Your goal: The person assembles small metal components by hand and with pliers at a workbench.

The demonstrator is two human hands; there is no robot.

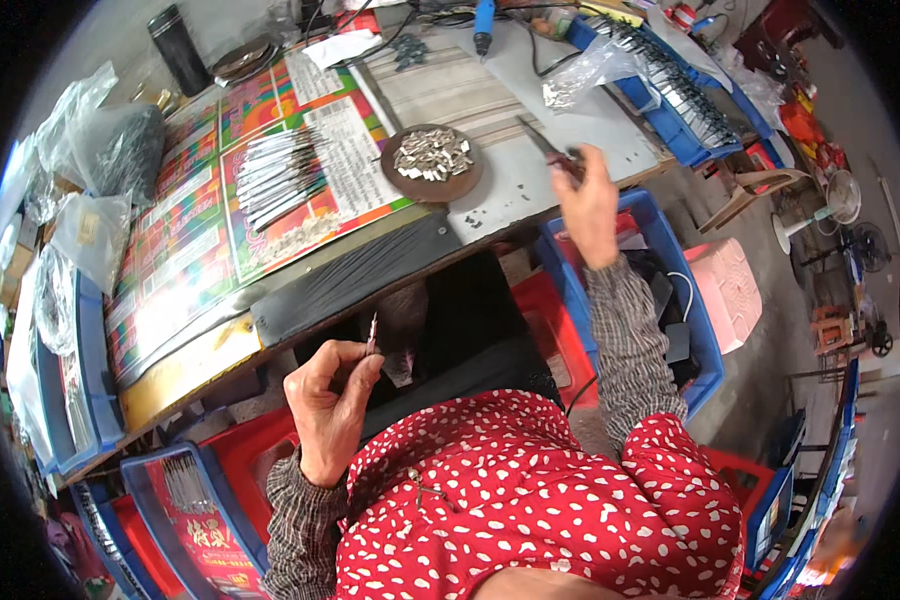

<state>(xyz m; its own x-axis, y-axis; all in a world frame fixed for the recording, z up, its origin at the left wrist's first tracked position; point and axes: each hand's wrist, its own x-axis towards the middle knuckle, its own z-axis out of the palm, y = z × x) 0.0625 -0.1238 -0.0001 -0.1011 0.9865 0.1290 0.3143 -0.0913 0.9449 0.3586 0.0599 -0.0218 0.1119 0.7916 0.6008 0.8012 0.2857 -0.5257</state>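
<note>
My left hand point(330, 405) is closed in a pinch above my lap, just off the table's front edge. Between its thumb and forefinger a small slim metal piece point(373, 328) points upward. Over the table's right front corner, my right hand point(588, 205) is wrapped around a slim pointed metal tool with a dark handle point(536, 136); its exact kind is unclear. Left of that hand, a round brown dish point(390, 178) bears a heap of small silvery parts point(433, 155). Farther left, several thin silvery strips point(273, 178) lie side by side, with small pale bits point(305, 235) near them.
A dark cloth strip point(360, 280) covers part of the table's front edge. Blue bins point(705, 350) stand below to the right and at the far right of the table. Plastic bags point(95, 235) crowd the left side. At the back are a black cylinder point(178, 50) and a blue tool point(484, 25).
</note>
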